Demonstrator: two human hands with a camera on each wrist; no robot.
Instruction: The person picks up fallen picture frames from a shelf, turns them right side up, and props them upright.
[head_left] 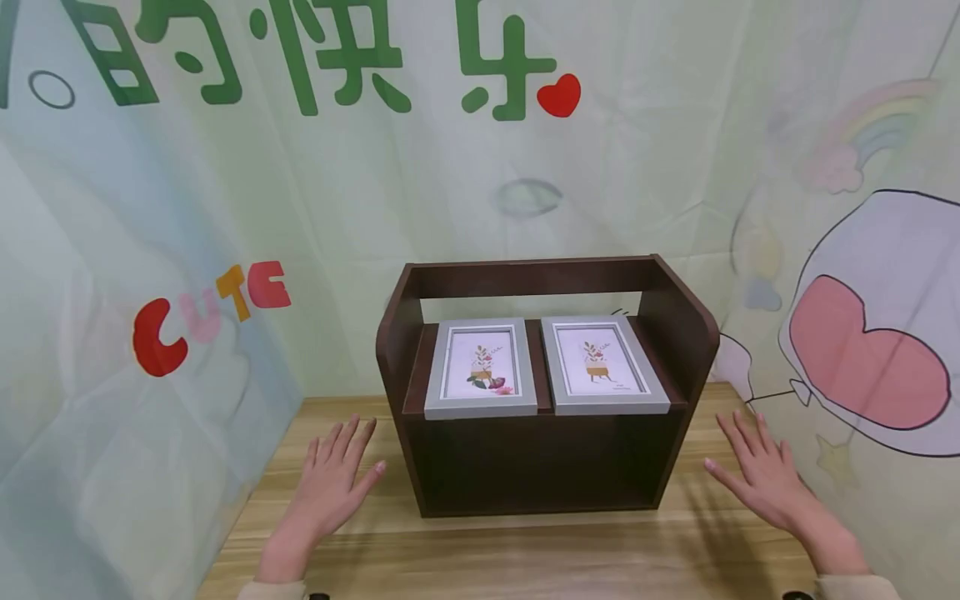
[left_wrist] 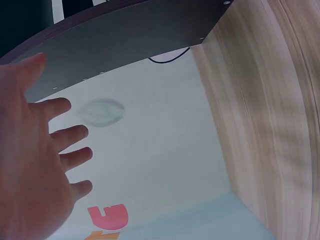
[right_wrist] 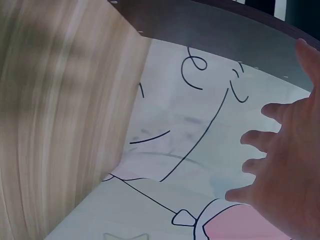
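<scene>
My left hand is spread with nothing in it, to the left of a dark brown shelf unit. On the other side of the unit, my right hand has its fingers apart and is likewise bare. Two grey picture frames lie side by side on the unit's upper shelf, both showing plant drawings. The left picture frame has extra pink and dark flowers at its lower right; the right picture frame shows a potted plant. Both wrist views show the spread fingers beside the unit's side panels.
The shelf unit stands on a wood-grain table. Behind and at both sides hangs a pale printed cloth with green characters, a red heart and a balloon drawing. Below the upper shelf is an open lower compartment.
</scene>
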